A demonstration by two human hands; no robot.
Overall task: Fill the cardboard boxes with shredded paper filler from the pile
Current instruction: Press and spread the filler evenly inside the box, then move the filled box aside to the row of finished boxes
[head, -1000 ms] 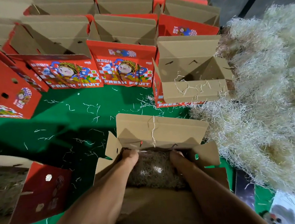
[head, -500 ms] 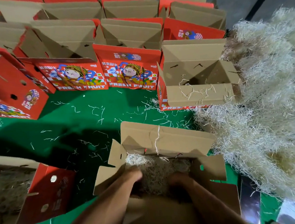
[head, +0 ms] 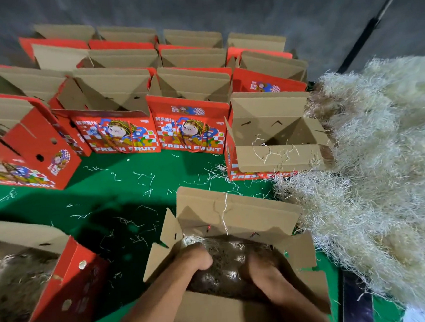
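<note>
The tangled, pale shredded paper filler (head: 229,263) sits packed inside the open brown cardboard box (head: 235,209) nearest the person, and both hands are sunk into it: the left hand (head: 196,257) at the box's left end, the right hand (head: 259,266) at its right end, with the wad lying between and under the fingers. The fingers of each hand curl downward into the shreds, apparently pressing and gripping the filler, though their tips are buried and cannot be seen. The step in hand looks like tamping the filling down so that it settles evenly. Beyond the fingertips stands another open red-and-brown printed cardboard box (head: 277,155), holding only a few stray strands, with rows of empty red boxes (head: 191,127) further out. To the right of the right hand lies the big heap of loose pale shredded paper (head: 384,160). The next move probably calls for letting go, reaching right for a fresh armful, and taking it to the nearly empty box.
</note>
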